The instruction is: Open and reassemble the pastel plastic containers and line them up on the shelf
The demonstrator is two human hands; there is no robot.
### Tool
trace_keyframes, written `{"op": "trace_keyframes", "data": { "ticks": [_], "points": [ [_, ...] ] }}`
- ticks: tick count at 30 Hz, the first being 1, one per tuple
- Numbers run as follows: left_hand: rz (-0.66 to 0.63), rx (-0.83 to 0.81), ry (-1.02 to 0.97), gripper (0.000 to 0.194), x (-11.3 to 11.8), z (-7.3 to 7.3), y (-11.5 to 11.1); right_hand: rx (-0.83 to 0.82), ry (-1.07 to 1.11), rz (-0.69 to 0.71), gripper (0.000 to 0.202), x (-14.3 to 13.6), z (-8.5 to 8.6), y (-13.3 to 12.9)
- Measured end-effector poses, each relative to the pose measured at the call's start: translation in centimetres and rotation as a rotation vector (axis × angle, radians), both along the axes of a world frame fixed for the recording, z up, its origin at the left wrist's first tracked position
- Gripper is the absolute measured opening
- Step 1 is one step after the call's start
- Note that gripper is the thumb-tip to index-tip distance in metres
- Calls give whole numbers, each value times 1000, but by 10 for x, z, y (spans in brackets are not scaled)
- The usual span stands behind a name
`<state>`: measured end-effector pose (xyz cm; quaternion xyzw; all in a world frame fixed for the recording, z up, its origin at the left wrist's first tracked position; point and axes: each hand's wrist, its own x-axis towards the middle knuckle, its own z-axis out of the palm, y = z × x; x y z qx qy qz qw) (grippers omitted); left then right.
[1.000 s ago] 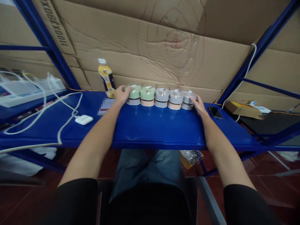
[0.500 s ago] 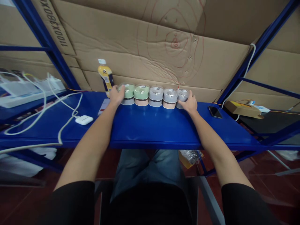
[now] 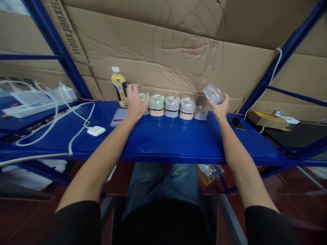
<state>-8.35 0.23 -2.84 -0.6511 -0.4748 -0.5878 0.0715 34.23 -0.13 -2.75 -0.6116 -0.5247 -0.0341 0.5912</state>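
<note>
The grey container (image 3: 213, 94) is clamped, tilted, in the right grip (image 3: 221, 107); probably light, stiff, slippery, it is best held by its sides. The left grip (image 3: 135, 103) is parted beside the green container (image 3: 143, 96).

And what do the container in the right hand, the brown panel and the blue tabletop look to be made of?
The container in the right hand: probably plastic, greyish and shiny, seemingly partly see-through.
The brown panel: almost certainly cardboard, matte, with creases and printed characters.
The blue tabletop: smooth and glossy with soft reflections, perhaps painted metal, though coated board is possible.
</note>
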Motion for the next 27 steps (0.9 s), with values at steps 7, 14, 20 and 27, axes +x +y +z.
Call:
{"op": "trace_keyframes", "data": {
  "ticks": [7, 14, 20, 27],
  "points": [
    [-834, -368, 96, 97, 42, -19, -28, -318, -159, 944, 97, -46, 15, -57],
    [-825, -504, 207, 95, 38, -47, -54, -583, -340, 1160, 114, -83, -18, -59],
    [-734, -448, 305, 101, 46, -59, -58, -365, -621, 913, 104, -115, -30, -68],
    [-738, -410, 351, 114, 43, -64, -55, -273, -603, 827, 82, -117, -27, -73]
  ]
}}
